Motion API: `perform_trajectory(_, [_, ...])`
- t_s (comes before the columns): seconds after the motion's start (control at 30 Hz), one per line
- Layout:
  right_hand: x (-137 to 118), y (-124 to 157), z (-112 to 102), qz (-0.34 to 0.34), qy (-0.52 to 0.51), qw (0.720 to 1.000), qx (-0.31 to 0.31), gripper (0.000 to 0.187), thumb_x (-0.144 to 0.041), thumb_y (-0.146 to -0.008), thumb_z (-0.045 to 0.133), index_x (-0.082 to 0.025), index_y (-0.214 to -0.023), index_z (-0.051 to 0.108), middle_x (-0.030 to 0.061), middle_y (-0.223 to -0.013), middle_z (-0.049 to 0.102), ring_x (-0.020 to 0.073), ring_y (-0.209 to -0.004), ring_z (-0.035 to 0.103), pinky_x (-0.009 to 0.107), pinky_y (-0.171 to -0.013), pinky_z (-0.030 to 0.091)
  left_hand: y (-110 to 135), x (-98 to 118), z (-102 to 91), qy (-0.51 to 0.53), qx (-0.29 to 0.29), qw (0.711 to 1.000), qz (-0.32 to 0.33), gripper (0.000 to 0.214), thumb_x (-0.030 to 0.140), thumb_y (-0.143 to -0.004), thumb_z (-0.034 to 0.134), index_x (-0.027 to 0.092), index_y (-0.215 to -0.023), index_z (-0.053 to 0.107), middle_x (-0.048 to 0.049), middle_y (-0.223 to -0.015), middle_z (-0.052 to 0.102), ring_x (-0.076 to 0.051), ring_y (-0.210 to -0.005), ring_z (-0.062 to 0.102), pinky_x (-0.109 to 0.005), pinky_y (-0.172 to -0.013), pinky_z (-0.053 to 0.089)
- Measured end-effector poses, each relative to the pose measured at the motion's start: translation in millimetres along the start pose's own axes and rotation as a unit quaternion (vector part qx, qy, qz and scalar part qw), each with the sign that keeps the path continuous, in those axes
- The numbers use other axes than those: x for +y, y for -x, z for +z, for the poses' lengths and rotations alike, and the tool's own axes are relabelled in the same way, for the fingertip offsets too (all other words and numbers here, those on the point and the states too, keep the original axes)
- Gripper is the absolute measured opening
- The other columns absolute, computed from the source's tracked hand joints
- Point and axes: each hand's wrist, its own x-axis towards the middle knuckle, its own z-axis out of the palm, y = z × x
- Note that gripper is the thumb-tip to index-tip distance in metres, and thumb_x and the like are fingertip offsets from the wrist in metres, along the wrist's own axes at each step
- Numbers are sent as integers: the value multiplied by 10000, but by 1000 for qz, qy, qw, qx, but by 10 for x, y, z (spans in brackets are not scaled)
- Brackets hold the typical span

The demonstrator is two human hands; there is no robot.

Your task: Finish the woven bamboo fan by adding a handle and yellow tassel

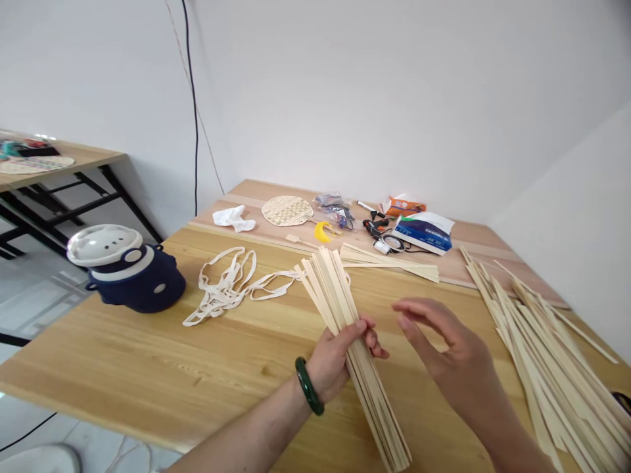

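Note:
My left hand (340, 355), with a green bangle on its wrist, is closed around a bundle of pale bamboo strips (330, 289) that slants from the table's middle down towards me. My right hand (444, 348) hovers just right of the bundle with fingers spread and nothing in them, not touching the strips. A large loose pile of bamboo strips (542, 348) lies to the right of that hand. A smaller sheaf of strips (394, 261) lies farther back.
A dark blue pot with a white lid (128, 269) stands at the table's left. Curled thin strips (229, 286) lie near it. At the back are a woven fan (286, 210), white cloth (235, 217), glue gun (374, 226), blue-white packet (422, 233). Another table (59, 161) stands far left.

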Motion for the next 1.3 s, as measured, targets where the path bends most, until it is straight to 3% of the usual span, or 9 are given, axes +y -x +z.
perform_trajectory(0.1, [-244,-250,133,-158,55,986,-6,155,-267,-901,568,-239,-996,688,50,-973,700,221,-950,607,369,-863,469,29,-67,16,-13,-5,1000,5,294,381,-676,824,129,-734,684,-20,-617,614,-148,-600,599,-313,-691,510])
perform_trajectory(0.23, [-438,-448,427,-190,116,974,-32,202,-214,-905,551,-238,-1055,684,40,-971,686,218,-944,567,358,-835,457,80,-106,40,-37,-1,999,20,335,436,-646,829,135,-665,682,-36,-607,631,-162,-598,603,-295,-647,491])
perform_trajectory(0.43, [-472,-575,594,-141,155,977,-43,80,-201,-841,596,-226,-803,662,45,-864,656,236,-936,541,367,-806,442,101,-85,6,-56,-4,998,1,357,451,-629,830,127,-639,680,-48,-587,629,-160,-556,584,-288,-601,464])
perform_trajectory(0.63, [-339,-653,499,5,-76,996,-39,118,-297,-790,594,-193,-741,623,-2,-688,586,140,-627,493,289,-610,422,61,-73,-74,16,-20,999,-44,265,294,-667,826,114,-826,714,-22,-639,629,-124,-597,582,-273,-665,492])
perform_trajectory(0.83, [-88,-664,352,88,-190,974,88,130,-325,-726,674,-199,-718,645,-24,-681,575,108,-601,484,255,-575,438,5,-33,-189,116,-15,989,-87,370,32,-669,621,88,-1027,690,-73,-909,730,-180,-856,677,-375,-985,459])
perform_trajectory(0.97, [98,-615,216,119,-217,958,143,107,-302,-715,692,-207,-744,653,-40,-687,567,92,-592,499,244,-585,476,-31,-7,-256,128,-24,988,-82,494,9,-630,526,84,-1102,650,-120,-1148,711,-245,-1126,632,-431,-1104,359])
perform_trajectory(1.1, [253,-473,130,183,-172,968,9,204,-340,-703,733,-185,-808,652,-21,-708,639,118,-633,606,308,-700,538,-42,25,-266,127,-43,989,-59,567,32,-635,496,74,-1192,592,-140,-1273,655,-274,-1274,539,-449,-1132,320])
perform_trajectory(1.2, [300,-277,158,245,-155,946,-145,336,-464,-748,708,-165,-889,652,66,-867,714,194,-806,683,401,-832,543,-47,62,-259,121,-52,991,-39,641,49,-619,474,73,-1255,546,-133,-1318,628,-268,-1341,473,-438,-1159,279])
perform_trajectory(1.3, [249,-46,219,270,-129,921,-248,454,-485,-749,724,-181,-1066,610,114,-1050,705,233,-953,673,412,-864,533,-53,102,-267,117,-45,992,-29,715,45,-607,460,74,-1321,481,-128,-1363,595,-254,-1361,450,-430,-1177,253])
